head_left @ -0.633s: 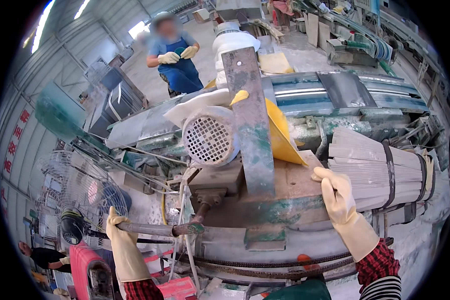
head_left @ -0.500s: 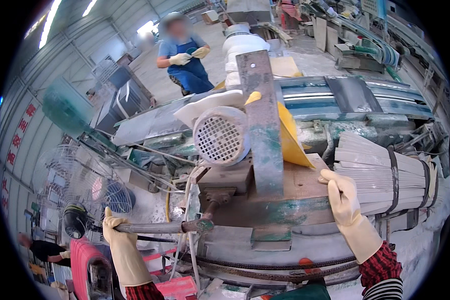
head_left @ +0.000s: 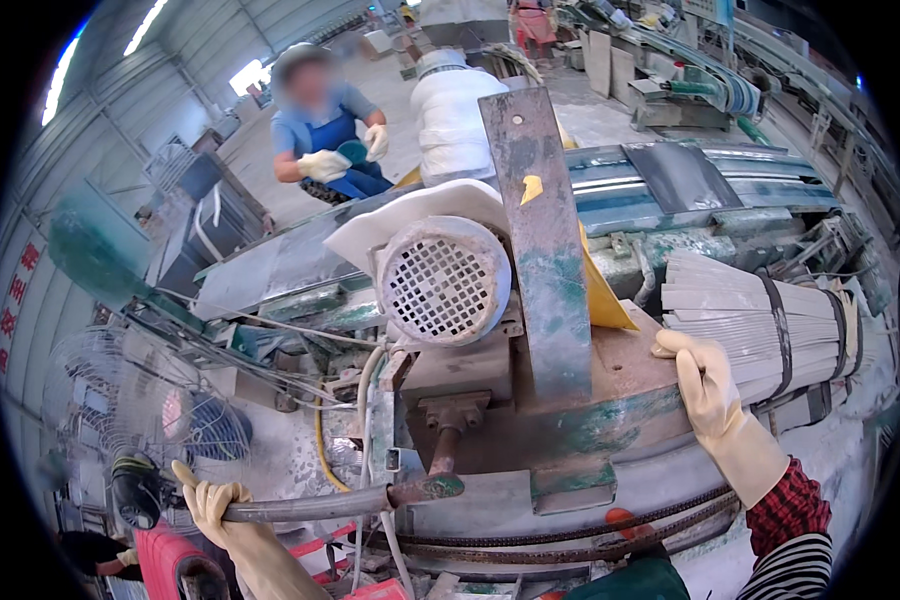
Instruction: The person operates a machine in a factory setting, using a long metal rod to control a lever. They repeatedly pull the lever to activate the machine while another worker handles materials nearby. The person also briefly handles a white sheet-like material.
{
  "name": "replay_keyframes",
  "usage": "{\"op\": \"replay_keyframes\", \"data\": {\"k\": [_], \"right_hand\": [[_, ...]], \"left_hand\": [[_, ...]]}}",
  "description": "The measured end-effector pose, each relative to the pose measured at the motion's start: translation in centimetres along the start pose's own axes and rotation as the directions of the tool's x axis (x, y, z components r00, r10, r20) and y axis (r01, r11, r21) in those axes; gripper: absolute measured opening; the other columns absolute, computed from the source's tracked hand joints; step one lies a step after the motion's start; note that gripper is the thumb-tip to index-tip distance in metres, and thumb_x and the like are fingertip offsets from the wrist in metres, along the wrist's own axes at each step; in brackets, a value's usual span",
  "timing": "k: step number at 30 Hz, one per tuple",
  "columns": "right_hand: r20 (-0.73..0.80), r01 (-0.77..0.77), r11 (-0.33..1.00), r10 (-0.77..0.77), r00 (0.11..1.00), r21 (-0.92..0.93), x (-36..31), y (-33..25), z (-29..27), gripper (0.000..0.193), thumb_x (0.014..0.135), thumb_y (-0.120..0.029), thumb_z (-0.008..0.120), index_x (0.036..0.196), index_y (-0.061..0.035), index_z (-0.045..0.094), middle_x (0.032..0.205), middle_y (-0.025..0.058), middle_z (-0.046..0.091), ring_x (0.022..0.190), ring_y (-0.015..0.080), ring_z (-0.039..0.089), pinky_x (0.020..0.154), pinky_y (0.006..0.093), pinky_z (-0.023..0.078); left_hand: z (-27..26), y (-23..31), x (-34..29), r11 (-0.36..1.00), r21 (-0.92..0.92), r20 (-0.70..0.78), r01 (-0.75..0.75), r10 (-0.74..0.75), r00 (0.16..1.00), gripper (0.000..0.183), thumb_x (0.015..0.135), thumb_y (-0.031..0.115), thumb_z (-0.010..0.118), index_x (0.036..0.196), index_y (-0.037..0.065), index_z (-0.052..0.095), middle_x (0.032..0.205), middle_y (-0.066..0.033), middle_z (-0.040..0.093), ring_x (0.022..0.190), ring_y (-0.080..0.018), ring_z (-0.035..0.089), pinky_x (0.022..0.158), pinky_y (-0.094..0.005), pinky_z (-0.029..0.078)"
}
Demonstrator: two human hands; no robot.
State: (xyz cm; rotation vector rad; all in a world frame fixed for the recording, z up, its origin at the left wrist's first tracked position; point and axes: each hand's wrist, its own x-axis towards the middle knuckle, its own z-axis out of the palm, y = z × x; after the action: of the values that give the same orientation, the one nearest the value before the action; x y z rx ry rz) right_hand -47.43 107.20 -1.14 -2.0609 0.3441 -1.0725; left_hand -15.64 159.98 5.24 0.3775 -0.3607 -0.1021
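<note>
My left hand (head_left: 215,510), in a cream rubber glove, is wrapped round the outer end of a grey metal bar (head_left: 310,503). That bar joins a rusty elbow below a motor (head_left: 445,278) with a round grated cover. Gloved alike, my right hand (head_left: 712,395) bends its fingers at the right edge of a brown metal base plate (head_left: 625,375). What those fingers hold, if anything, is hidden. Beside them lies a bundle of thin grey strips (head_left: 730,325), bound with black bands. An upright steel plate (head_left: 535,250) stands on the base, with a yellow sheet (head_left: 602,285) behind it.
Across the machine, a person in a blue apron (head_left: 330,140) holds a dark green round thing. A wire-cage fan (head_left: 205,425) and a pink padded item (head_left: 175,560) are at the left. A dark chain-like band (head_left: 570,545) runs along the near side.
The view has shifted. The bar's gripped end and my left hand sit lower; the motor and upright plate are farther right against the strips. The person across has moved their hands apart.
</note>
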Motion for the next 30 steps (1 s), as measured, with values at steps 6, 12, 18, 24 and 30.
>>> {"op": "replay_keyframes", "data": {"k": [6, 12, 18, 24, 30], "right_hand": [[0.002, -0.079, 0.997, 0.079, 0.997, 0.001, 0.2, -0.6, -0.3, 0.022, 0.098, -0.006, 0.052, 0.109, 0.0068, 0.066, 0.094, 0.0204, 0.072, 0.086, 0.0319, 0.07, 0.082, 0.0368, 0.054], [0.018, -0.08, 0.997, 0.08, 0.997, 0.005, 0.3, 0.4, -0.2, 0.024, 0.097, -0.01, 0.054, 0.11, 0.0063, 0.066, 0.092, 0.0205, 0.072, 0.084, 0.0331, 0.07, 0.08, 0.0372, 0.053], [0.045, -0.039, 0.997, 0.037, 0.998, 0.06, 1.4, -0.4, -0.5, 0.023, 0.095, -0.009, 0.056, 0.107, 0.0071, 0.066, 0.088, 0.0215, 0.069, 0.078, 0.0342, 0.067, 0.072, 0.0381, 0.051], [0.031, 0.019, 0.998, -0.021, 0.999, 0.054, 1.5, 0.2, -0.9, 0.02, 0.092, -0.004, 0.056, 0.105, 0.0078, 0.066, 0.085, 0.0209, 0.068, 0.073, 0.0336, 0.065, 0.068, 0.0371, 0.05], [0.009, 0.023, 0.991, -0.025, 1.0, 0.13, 1.4, 0.5, -1.1, 0.018, 0.091, -0.001, 0.057, 0.104, 0.0082, 0.066, 0.082, 0.0202, 0.068, 0.07, 0.0326, 0.063, 0.065, 0.0374, 0.048]], "left_hand": [[3.0, -0.5, 7.4, 0.977, 0.002, 0.166, 0.214, -0.212, 0.963, 0.046, 0.098, -0.001, 0.04, 0.143, -0.001, 0.047, 0.06, 0.0052, 0.032, 0.047, -0.0049, 0.038, 0.049, -0.0181, 0.036], [11.1, -4.0, 15.5, 0.909, 0.097, 0.252, 0.404, -0.415, 0.874, 0.044, 0.103, 0.0, 0.034, 0.146, -0.002, 0.045, 0.054, 0.0064, 0.027, 0.042, -0.0024, 0.034, 0.043, -0.0148, 0.034], [17.9, -8.1, 19.2, 0.87, 0.43, 0.154, 0.241, -0.333, 0.93, 0.038, 0.108, 0.011, 0.037, 0.143, -0.003, 0.047, 0.051, 0.005, 0.037, 0.038, -0.004, 0.031, 0.038, -0.0172, 0.031], [20.5, -11.2, 16.5, 0.897, 0.326, 0.043, 0.299, -0.33, 0.943, 0.035, 0.109, 0.015, 0.038, 0.138, -0.002, 0.049, 0.051, 0.0038, 0.038, 0.037, -0.0054, 0.033, 0.039, -0.0192, 0.036], [12.6, -3.1, 12.3, 0.969, 0.236, -0.045, 0.077, -0.069, 0.997, 0.027, 0.107, 0.019, 0.045, 0.121, 0.0, 0.058, 0.049, 0.0107, 0.035, 0.036, -0.0019, 0.032, 0.036, -0.0194, 0.036]]}}
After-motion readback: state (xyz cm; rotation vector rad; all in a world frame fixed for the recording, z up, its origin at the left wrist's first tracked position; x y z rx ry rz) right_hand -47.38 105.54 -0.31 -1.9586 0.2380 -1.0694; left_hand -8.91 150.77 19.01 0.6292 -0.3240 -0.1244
